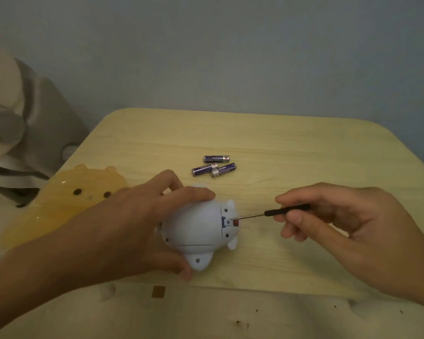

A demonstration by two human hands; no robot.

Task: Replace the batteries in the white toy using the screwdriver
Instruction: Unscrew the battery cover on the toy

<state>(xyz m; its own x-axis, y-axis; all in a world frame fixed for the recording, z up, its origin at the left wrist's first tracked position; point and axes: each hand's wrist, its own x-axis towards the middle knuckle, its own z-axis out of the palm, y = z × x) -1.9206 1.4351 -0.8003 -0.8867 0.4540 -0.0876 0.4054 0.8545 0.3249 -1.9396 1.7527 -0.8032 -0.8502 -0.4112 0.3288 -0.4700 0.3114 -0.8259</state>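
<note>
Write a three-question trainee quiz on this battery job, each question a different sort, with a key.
1. True or false: the screwdriver tip is at the white toy.
2. How many loose batteries lie on the table?
3. Which holds the toy steady: A) left hand B) right hand?

Key: 1 true; 2 three; 3 A.

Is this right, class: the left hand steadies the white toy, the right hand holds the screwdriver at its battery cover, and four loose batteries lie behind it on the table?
Not quite. The head view shows three batteries, not four. The rest stands: left hand steadies the white toy, right hand holds the screwdriver at its cover, on the table.
</note>
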